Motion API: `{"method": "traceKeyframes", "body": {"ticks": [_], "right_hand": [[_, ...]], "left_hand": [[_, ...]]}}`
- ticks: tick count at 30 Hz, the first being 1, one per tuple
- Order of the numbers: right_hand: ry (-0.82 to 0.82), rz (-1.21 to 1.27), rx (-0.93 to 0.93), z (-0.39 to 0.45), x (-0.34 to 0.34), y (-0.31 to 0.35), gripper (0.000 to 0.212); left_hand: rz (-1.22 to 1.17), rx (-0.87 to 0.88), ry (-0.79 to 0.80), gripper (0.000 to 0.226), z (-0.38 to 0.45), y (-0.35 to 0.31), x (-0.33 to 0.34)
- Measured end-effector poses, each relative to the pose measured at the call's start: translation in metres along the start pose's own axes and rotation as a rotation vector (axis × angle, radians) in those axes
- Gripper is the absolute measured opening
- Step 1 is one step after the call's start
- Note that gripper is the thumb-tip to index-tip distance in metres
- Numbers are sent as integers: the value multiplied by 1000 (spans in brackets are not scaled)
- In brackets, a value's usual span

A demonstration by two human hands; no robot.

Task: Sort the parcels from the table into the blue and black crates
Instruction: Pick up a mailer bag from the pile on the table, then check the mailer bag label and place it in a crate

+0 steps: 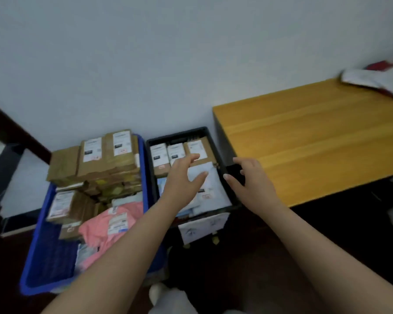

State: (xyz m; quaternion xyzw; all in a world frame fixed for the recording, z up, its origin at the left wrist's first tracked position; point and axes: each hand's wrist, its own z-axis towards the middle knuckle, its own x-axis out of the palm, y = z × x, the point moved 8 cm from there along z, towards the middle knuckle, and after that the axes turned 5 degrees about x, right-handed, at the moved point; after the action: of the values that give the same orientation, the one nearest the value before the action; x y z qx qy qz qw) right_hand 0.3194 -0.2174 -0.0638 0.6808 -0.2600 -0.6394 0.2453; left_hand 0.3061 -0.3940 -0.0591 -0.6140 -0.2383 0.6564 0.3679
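The black crate (151,155) on the floor holds brown boxes at the back and white and pale blue mailer bags (210,186) in front. My left hand (182,177) hovers over those bags with fingers spread and holds nothing. At the crate's right rim my right hand (247,177) is also spread and holds nothing. To the left, the blue crate (43,257) is stacked with brown cardboard parcels (109,155) and a pink mailer bag (114,225). On the wooden table (315,141) at the right, a white parcel bag (377,80) lies at the far corner.
A pale wall runs behind the crates and table. Something red (379,65) shows behind the white bag. A white labelled sheet (202,227) hangs on the black crate's front. The floor is dark. A dark rail (16,130) slants at the left.
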Motion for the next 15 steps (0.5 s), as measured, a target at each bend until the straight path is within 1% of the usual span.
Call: {"method": "traceKeyframes", "body": {"ticks": [4,8,12,15], "right_hand": [[-201,2,52,-38,-111,-51,51],[-376,-22,140,-84,-200,-101,48],[-489,-60,221,-118,-262,-137,50],[-528,-66,273,-129,-295,-155,51]], "left_hand": [[0,190,85,49,26,-110,63],[-33,335,206,51,34,-203,129],[-38,448,320,49,32,-272,177],[-28,470,396,46,40,-309,201]]}}
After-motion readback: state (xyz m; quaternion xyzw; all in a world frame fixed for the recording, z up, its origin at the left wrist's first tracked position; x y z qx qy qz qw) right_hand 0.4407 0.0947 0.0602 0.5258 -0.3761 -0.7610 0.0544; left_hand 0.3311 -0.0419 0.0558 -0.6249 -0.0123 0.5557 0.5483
